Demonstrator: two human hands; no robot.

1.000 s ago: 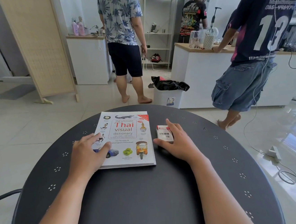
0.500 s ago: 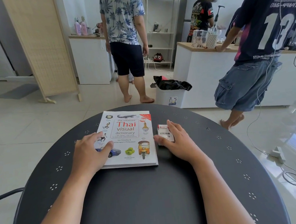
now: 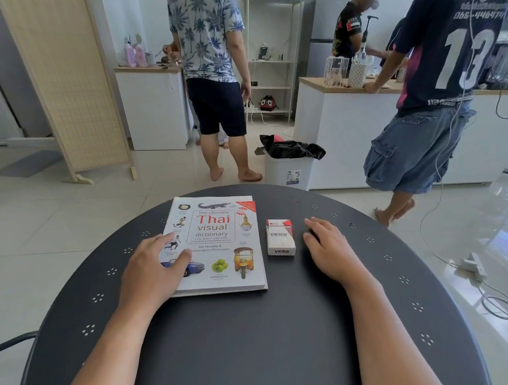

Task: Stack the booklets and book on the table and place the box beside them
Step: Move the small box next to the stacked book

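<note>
**Stack down, box set just off its right edge**

Far left, at nine o'clock of the table (image 3: pixel 71 303): bare dark top, small punched holes near the rim.

Left hand (image 3: pixel 153 270): flat on the lower left corner of the book (image 3: pixel 217 245), fingers spread, thumb lying across the cover. Pressing, not pinching; nothing held.

Centre, toward twelve o'clock: book face up, white cover, "Thai visual dictionary". Thin pale edges showing under its far side, probably the booklets (image 3: pixel 248 197) beneath; count cannot be told. Stack roughly square, far edges not quite flush.

At three o'clock of the book: small red and white box (image 3: pixel 280 241), marked VESS, lying flat, close to the book's right edge but with a strip of table between. Long side roughly parallel to that edge.

Further right: right hand (image 3: pixel 329 247), palm down on the table, fingers loosely together, thumb side near the box but apart from it. Holding nothing.

Judgement: task looks nearly finished; step in hand is final tidying and letting go.

To do it well:
- Keep light downward pressure with the left palm while truing edges, so the book does not slide on the booklets.
- Nudge the box only if a closer fit is wanted; push from its right side, low, to avoid tipping.
- Lift both hands straight up, no drag across the cover.
</note>
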